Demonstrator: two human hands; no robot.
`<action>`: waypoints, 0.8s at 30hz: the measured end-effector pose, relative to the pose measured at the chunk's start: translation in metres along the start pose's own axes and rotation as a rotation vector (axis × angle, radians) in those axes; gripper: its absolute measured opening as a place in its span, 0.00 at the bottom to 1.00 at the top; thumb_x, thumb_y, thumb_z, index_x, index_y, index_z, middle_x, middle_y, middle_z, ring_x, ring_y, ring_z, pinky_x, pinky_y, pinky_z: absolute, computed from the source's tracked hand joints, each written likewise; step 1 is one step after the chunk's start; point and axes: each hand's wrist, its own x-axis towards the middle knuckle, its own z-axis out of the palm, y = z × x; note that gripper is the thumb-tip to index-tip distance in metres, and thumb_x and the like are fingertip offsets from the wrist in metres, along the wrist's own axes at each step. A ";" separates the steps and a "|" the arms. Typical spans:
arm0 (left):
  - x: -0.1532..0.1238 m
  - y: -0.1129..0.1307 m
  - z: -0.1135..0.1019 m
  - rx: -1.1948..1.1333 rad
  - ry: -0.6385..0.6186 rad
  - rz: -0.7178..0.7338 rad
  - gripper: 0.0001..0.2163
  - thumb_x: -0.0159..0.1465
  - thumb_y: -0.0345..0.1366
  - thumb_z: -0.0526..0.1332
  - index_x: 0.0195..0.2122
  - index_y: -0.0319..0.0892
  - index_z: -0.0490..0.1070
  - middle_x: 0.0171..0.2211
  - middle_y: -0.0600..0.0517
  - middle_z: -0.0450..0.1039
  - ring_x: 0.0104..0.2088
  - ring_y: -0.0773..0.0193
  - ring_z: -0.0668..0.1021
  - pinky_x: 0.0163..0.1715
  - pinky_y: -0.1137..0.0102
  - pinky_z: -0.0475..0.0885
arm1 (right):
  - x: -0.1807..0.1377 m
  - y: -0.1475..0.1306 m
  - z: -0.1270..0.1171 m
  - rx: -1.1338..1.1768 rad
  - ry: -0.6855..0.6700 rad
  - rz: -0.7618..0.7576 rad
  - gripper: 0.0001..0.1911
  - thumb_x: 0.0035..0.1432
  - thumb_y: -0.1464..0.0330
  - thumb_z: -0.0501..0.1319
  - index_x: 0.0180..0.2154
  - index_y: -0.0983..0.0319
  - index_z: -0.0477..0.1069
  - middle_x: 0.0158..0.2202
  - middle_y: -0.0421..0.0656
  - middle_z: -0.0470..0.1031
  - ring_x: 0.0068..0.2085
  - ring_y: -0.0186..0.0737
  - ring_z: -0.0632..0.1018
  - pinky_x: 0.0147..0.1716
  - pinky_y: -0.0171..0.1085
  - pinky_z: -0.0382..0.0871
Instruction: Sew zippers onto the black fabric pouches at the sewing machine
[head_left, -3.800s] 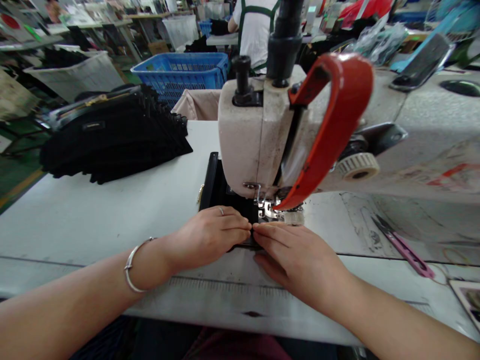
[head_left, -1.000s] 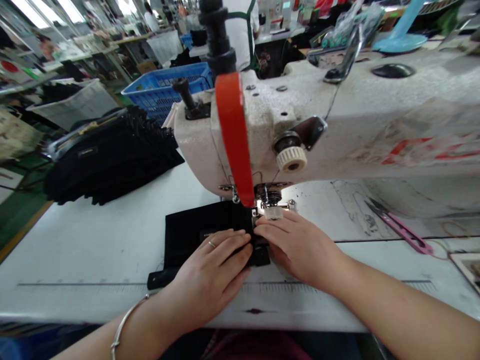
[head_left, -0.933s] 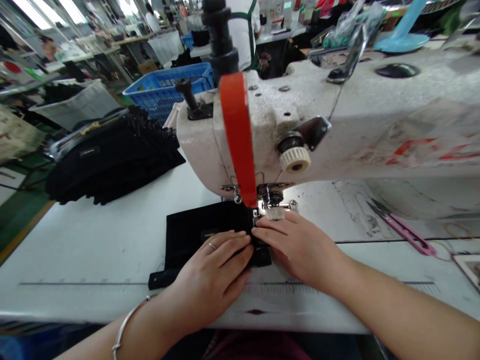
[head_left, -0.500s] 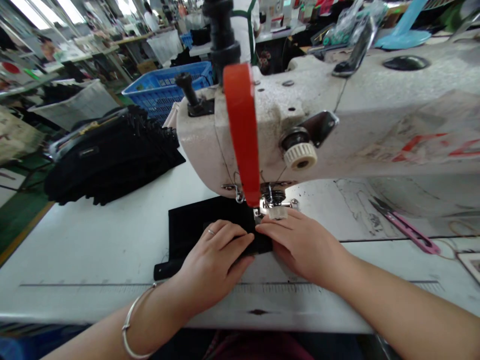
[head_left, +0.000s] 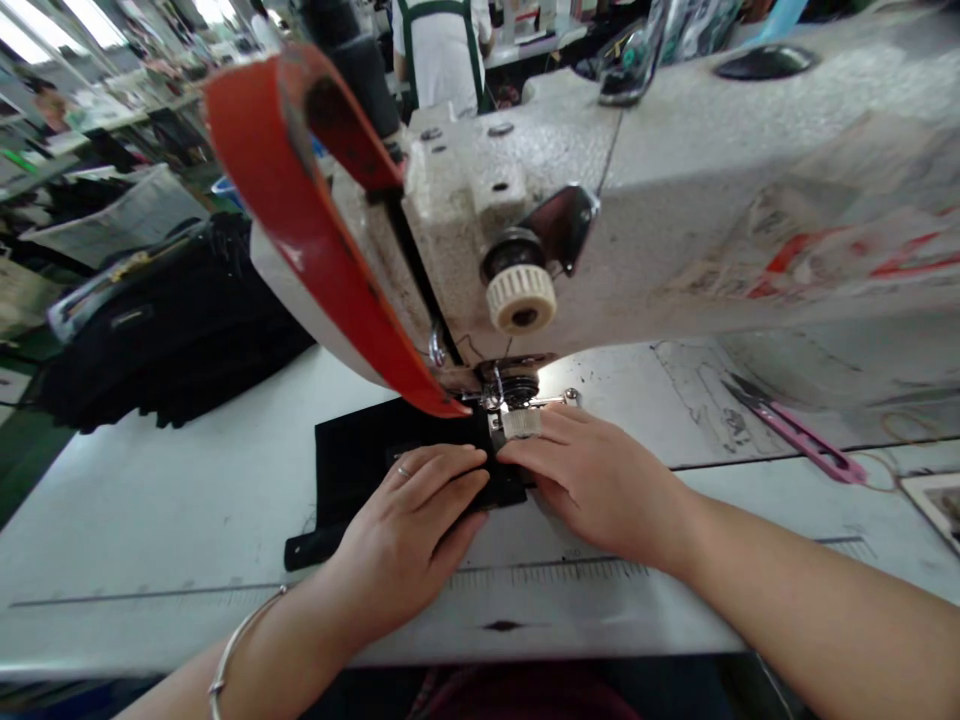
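Observation:
A flat black fabric piece (head_left: 352,455) lies on the white table (head_left: 150,510) under the head of a white sewing machine (head_left: 600,200) with a red guard (head_left: 315,230). My left hand (head_left: 409,525) lies flat on the fabric, fingers stretched out, a ring on one finger and a bangle at the wrist. My right hand (head_left: 592,480) rests flat beside it, fingertips pressing the fabric's edge just in front of the presser foot (head_left: 510,405). The two hands' fingertips nearly meet at the needle area.
A stack of black pieces (head_left: 157,320) sits at the table's back left. Pink thread snips (head_left: 802,430) lie to the right under the machine arm. A person in white with green straps (head_left: 442,50) works at a far bench.
My view has swung closer and to the right, so the red guard now looms at upper left. The fabric has been turned since the oldest frame; both hands stay flat on it by the foot.

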 end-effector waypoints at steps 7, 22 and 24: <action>0.004 -0.002 -0.003 0.017 0.008 0.069 0.14 0.66 0.30 0.59 0.52 0.36 0.71 0.51 0.45 0.74 0.53 0.57 0.73 0.56 0.60 0.72 | -0.006 -0.003 0.008 -0.176 -0.045 -0.076 0.15 0.61 0.77 0.56 0.49 0.66 0.72 0.49 0.49 0.75 0.47 0.47 0.74 0.47 0.48 0.69; 0.030 -0.035 -0.001 0.010 0.024 0.080 0.14 0.65 0.34 0.59 0.51 0.38 0.71 0.49 0.46 0.75 0.51 0.58 0.76 0.55 0.61 0.72 | 0.002 -0.003 0.011 -0.262 -0.064 0.118 0.22 0.56 0.77 0.53 0.53 0.68 0.68 0.46 0.53 0.73 0.44 0.50 0.74 0.43 0.47 0.72; 0.032 -0.039 -0.001 0.015 0.024 0.086 0.14 0.65 0.36 0.61 0.51 0.38 0.71 0.49 0.46 0.75 0.52 0.57 0.76 0.55 0.61 0.72 | 0.002 -0.003 0.011 -0.253 -0.057 0.121 0.22 0.57 0.76 0.53 0.54 0.68 0.67 0.46 0.53 0.72 0.44 0.50 0.74 0.43 0.47 0.72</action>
